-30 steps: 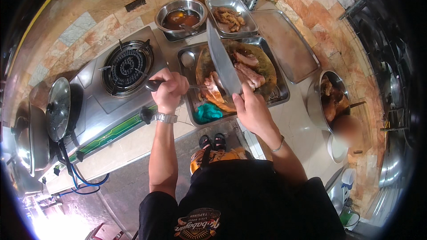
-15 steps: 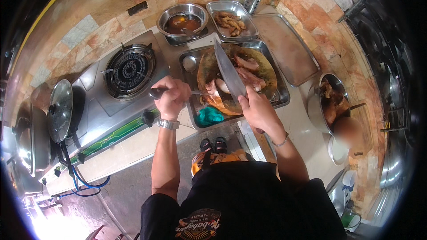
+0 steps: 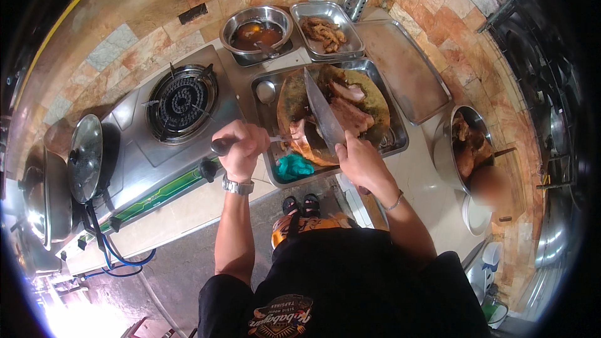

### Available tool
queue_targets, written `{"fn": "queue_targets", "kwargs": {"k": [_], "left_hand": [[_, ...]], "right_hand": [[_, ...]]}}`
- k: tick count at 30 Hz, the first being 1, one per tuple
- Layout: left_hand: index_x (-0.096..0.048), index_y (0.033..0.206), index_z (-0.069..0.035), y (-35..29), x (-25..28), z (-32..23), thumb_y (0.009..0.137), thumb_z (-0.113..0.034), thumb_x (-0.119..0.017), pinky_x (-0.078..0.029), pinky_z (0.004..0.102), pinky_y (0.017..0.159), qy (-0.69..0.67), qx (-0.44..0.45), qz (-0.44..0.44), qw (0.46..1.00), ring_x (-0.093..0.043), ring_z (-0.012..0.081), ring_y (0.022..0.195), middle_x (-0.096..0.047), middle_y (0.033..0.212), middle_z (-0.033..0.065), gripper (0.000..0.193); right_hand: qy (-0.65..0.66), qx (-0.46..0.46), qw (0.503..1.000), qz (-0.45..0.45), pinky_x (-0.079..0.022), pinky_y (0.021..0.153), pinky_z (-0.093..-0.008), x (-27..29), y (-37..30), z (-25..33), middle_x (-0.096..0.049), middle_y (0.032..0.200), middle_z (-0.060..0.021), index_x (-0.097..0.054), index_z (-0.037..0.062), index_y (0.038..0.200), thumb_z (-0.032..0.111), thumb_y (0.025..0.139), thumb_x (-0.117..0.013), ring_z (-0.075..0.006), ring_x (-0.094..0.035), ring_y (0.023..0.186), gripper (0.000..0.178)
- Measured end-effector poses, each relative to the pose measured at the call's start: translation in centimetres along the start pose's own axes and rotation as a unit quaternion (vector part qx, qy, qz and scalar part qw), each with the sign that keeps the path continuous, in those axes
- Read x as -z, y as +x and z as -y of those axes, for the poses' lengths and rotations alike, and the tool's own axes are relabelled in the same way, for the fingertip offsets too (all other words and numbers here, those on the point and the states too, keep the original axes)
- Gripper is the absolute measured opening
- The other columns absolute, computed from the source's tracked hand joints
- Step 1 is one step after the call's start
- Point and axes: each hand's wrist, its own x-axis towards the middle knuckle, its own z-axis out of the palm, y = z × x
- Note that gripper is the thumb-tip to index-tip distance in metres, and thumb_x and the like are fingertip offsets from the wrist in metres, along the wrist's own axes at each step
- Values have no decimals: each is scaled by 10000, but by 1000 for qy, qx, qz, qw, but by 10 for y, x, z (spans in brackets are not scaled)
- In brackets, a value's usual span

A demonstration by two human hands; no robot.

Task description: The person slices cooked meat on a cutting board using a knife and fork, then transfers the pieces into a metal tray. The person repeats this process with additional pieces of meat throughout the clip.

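Observation:
My left hand is closed round the dark handle of a fork, whose metal end reaches the near left piece of cooked meat. In my right hand is a large knife, its broad blade slanting away and to the left over the meat. Part of that piece is hidden under the blade. Further cooked meat lies right of the blade on a round chopping board. The board rests in a metal tray, with a crumpled green cloth at its near left corner.
Left stands a gas stove with one burner and a glass-lidded pan. Behind are a bowl of brown liquid, a tray of fried pieces and a utensil holder. A pot of browned meat stands right, near a flat tray.
The knife has come slightly toward me, its blade now lower over the near piece of meat. My left hand stays nearly in place with the fork.

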Motion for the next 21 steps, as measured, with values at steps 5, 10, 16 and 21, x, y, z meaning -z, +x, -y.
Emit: {"fn": "queue_targets", "kwargs": {"k": [5, 10, 16, 21], "left_hand": [[-409, 596, -57, 0, -6, -1, 724, -42, -591, -260, 333, 432, 5, 2, -2, 1000, -314, 151, 421, -416, 494, 52, 224], [-409, 598, -55, 1, -10, 0, 720, -27, -584, -255, 332, 425, 15, 2, -5, 1000, -313, 151, 418, -408, 490, 55, 216], [-435, 607, -41, -4, -11, 1, 711, -17, -591, -298, 335, 422, 19, -8, -19, 1000, -368, 162, 421, -442, 511, 60, 190], [-441, 599, -29, 1, -20, 10, 692, -29, -614, -345, 286, 433, 68, -34, -13, 997, -452, 163, 454, -487, 537, 62, 196]], "right_hand": [[22, 47, 996, -78, -506, 679, -537, 8, -7, 13, -643, 742, -284, -465, -64, 1114, 213, 993, -503, -483, -631, 738, 306], [53, 79, 992, -77, -478, 736, -580, 7, -13, 29, -642, 819, -302, -461, -55, 1100, 198, 991, -485, -497, -622, 795, 277], [-34, 29, 998, 39, -504, 781, -560, 3, -6, 14, -650, 864, -328, -495, -75, 1078, 174, 981, -471, -497, -642, 831, 268], [7, -6, 1000, 20, -514, 740, -544, 16, -7, 3, -654, 764, -277, -498, -81, 1158, 194, 967, -515, -473, -650, 778, 336]]}}
